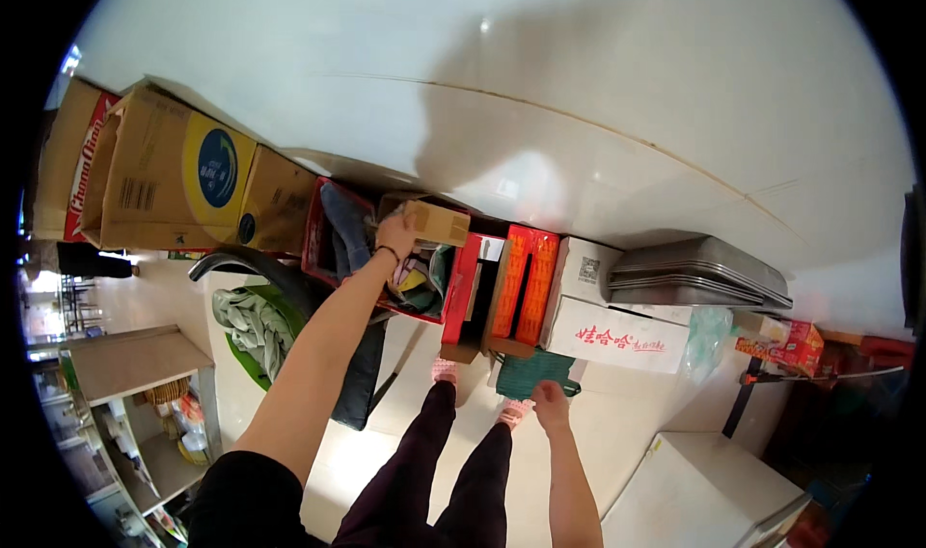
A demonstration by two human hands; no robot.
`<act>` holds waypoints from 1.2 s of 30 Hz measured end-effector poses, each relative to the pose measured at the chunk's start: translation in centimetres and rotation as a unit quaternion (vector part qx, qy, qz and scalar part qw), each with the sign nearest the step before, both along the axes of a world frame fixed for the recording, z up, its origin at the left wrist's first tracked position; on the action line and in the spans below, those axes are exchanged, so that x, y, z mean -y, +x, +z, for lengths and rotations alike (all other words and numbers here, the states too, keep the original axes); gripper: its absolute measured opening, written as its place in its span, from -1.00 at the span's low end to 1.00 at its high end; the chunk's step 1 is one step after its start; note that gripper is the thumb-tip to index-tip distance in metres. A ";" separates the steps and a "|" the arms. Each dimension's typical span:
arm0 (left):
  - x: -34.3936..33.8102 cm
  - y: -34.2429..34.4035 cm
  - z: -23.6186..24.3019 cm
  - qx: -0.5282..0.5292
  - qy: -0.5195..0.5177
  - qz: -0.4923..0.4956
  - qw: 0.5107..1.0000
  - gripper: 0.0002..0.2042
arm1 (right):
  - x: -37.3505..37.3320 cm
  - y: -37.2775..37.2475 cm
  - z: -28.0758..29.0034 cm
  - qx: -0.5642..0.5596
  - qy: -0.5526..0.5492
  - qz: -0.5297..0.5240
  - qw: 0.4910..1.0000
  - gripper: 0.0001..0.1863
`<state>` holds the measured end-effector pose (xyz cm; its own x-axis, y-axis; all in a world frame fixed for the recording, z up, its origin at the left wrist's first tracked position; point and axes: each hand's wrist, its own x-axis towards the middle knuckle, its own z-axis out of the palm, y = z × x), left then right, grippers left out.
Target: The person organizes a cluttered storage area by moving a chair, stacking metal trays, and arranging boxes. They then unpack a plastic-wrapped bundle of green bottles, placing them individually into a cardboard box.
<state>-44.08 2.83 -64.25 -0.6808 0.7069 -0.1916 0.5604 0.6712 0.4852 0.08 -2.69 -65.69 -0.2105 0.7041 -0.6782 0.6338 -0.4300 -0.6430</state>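
Observation:
My left hand (394, 237) grips the end of a small brown cardboard box (439, 224), which lies over a red crate (448, 315) of jumbled cloths and other items (417, 283). A long grey-blue item (345, 222) is beside it in another red container (313, 247). Immediately right are an open carton (500, 307) and long orange packs (535, 287). My right hand (552, 405) hangs lower, fingers curled with nothing visible in them, just in front of a teal bag (529, 372) on the floor.
Large cartons (164, 172) line the wall leftward. Right are white boxes (608, 321), stacked metal trays (704, 268) and a white cabinet (694, 480). A green tub of fabric (256, 331), black curved item (246, 259) and shelving (135, 355) stand left. My feet (513, 413) are near the bag.

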 end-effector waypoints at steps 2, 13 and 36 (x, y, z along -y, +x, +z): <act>0.0 0.5 3.2 0.034 0.011 0.002 0.999 -0.65 | 0.7 0.0 -0.3 0.030 0.022 0.024 0.999 -0.81; 0.8 -0.4 2.6 -0.105 -0.054 -0.011 0.993 -0.61 | 0.5 -2.0 3.4 0.029 0.027 0.011 0.999 -0.80; 8.6 11.0 7.7 0.042 0.062 -0.105 0.992 -0.49 | -24.3 0.5 25.1 -0.195 0.137 -0.532 0.812 -0.32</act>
